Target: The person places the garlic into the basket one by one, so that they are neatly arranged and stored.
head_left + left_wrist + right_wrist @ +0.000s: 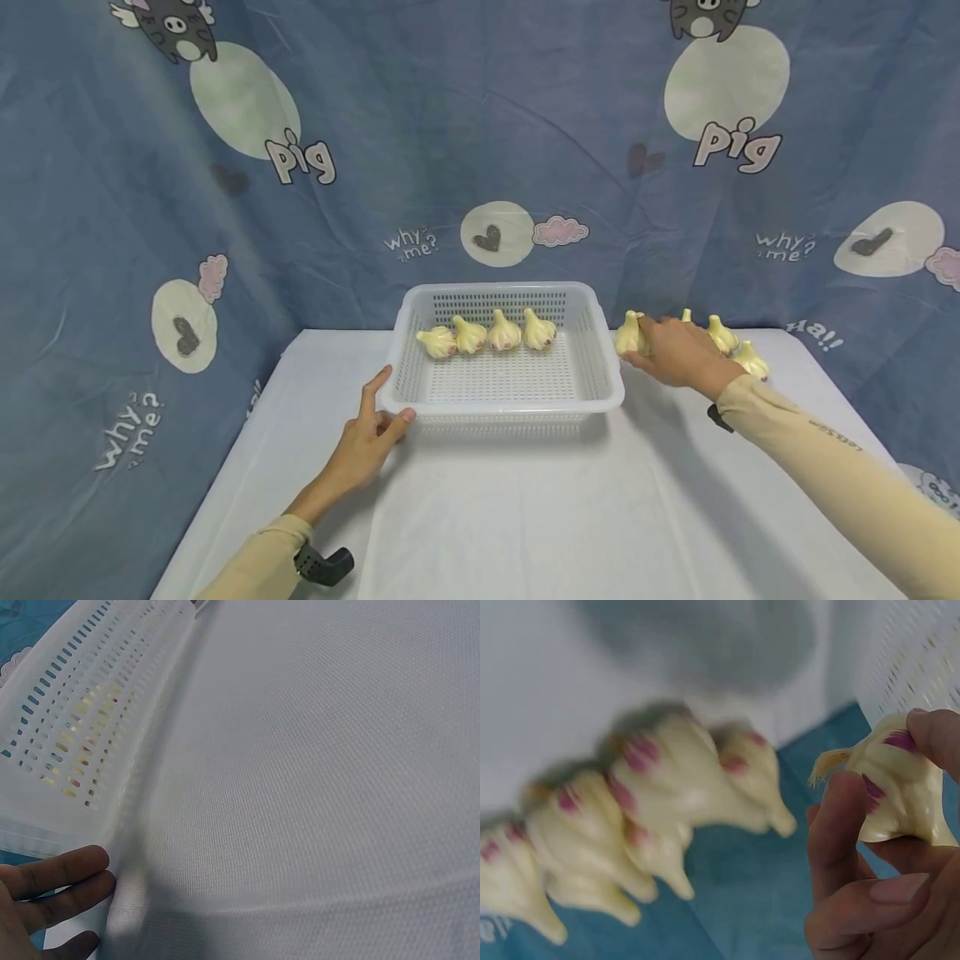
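The right hand [678,354] pinches one garlic [900,772] between thumb and fingers, outside the basket [517,407] and just beside its right rim; whether garlic and rim touch cannot be told. The garlic lies to the left of that hand, at its fingertips, on the side facing the basket. Its long axis runs from root to stem (in the head view the stem points up, toward the curtain [450,167]). The right hand is the nearer one. The left hand [363,437], thumb and index finger spread, rests at the basket's near left corner. The raised right rim stands between the held garlic and the basket floor. Inside, four bulbs [505,331] form a row toward the far wall; room lies in front of the row and to its right. The outer bulbs [748,361] sit close behind the right hand, limiting clearance on that side.
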Tool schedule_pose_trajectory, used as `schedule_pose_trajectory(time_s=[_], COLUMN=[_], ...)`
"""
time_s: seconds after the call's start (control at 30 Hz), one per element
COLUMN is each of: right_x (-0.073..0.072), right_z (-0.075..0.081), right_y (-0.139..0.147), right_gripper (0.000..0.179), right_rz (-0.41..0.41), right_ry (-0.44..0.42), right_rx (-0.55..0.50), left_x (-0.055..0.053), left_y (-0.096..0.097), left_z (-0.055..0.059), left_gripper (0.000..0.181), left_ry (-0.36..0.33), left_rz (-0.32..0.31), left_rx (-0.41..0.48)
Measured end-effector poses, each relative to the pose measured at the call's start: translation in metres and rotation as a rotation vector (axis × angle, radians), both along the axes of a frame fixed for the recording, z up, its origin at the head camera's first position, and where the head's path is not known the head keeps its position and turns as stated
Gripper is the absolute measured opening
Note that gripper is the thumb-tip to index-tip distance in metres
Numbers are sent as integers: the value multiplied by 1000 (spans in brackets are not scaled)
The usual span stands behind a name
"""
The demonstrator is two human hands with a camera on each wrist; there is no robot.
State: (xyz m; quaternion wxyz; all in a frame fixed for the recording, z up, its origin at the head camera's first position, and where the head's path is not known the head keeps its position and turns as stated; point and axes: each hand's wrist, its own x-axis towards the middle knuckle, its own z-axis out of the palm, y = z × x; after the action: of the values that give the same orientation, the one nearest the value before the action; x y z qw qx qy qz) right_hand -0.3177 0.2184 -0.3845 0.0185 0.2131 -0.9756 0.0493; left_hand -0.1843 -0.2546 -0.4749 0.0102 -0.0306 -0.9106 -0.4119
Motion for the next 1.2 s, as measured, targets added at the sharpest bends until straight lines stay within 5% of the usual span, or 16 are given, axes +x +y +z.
schedule_pose_trajectory(time_s=[0.23,0.4,1.03,1.2], right_x=[-10,-17,-36,-39], right_z=[38,50,20,5], right_y=[-5,-22,-157,-182], right_gripper=[55,60,60,63], right_rz=[-4,8,319,404], right_ry=[40,5,-142,-238], right_rx=[15,-4,-69,-125], left_x=[-2,-3,2,4], left_y=[-1,0,-2,-1], left_z=[-2,-1,0,-1], left_gripper=[78,78,79,79], left_ry=[8,16,8,-1], left_rz=[-6,-13,6,7], left_rx=[0,4,24,20])
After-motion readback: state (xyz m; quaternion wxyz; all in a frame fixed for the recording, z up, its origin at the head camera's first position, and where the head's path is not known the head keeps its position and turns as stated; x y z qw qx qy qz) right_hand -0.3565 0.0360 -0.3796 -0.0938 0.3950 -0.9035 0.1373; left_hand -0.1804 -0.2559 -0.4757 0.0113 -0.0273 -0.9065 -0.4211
